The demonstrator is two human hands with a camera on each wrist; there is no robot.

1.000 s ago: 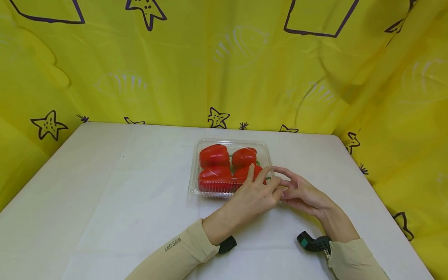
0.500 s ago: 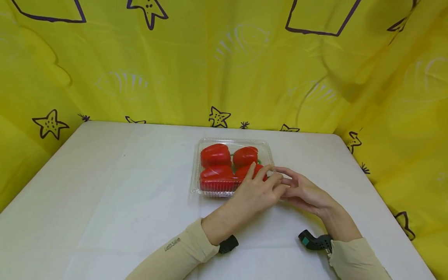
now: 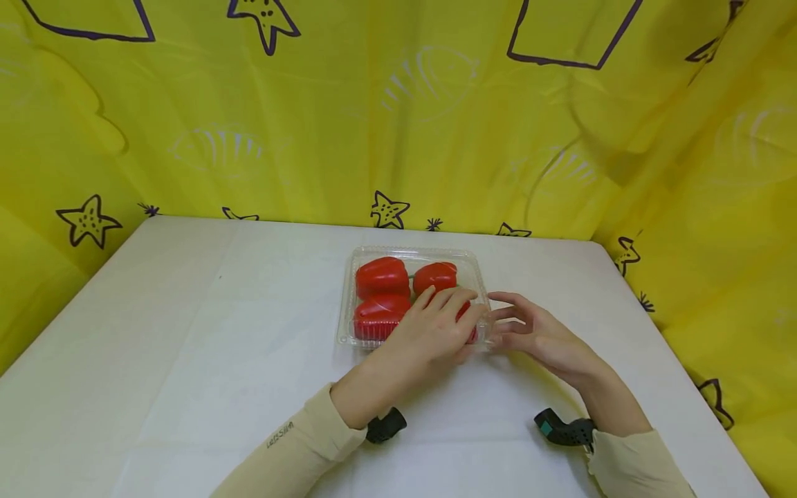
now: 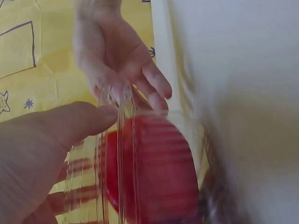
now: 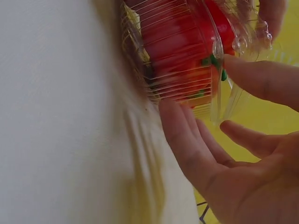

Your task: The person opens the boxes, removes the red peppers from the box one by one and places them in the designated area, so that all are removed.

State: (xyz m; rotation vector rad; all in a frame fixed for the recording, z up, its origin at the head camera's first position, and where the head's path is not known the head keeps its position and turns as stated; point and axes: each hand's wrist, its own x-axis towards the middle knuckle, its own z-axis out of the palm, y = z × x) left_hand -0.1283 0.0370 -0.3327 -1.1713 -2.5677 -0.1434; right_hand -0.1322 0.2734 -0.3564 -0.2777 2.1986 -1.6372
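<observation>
A clear plastic clamshell box (image 3: 344, 304) with several red bell peppers (image 3: 382, 278) inside sits on the white table. My left hand (image 3: 429, 332) lies across the front right of its lid, fingers stretched over the top. In the left wrist view the left thumb (image 4: 88, 122) is at the box's rim, and the fingers show through the clear lid. At the right side of the box is my right hand (image 3: 551, 342), fingers spread and slightly bent. The right wrist view has its fingertips (image 5: 170, 109) at the ribbed side wall. Green stems (image 5: 212, 61) show through the plastic.
The white table (image 3: 205, 373) extends around the box on all sides. A yellow curtain (image 3: 324, 138) with drawn stars and fish hangs behind it and along both sides. Black wrist devices (image 3: 563, 429) sit at both cuffs.
My left hand has slid left along the box's front, away from the right hand at the corner. The right hand has stayed at the right side, its fingers now more spread.
</observation>
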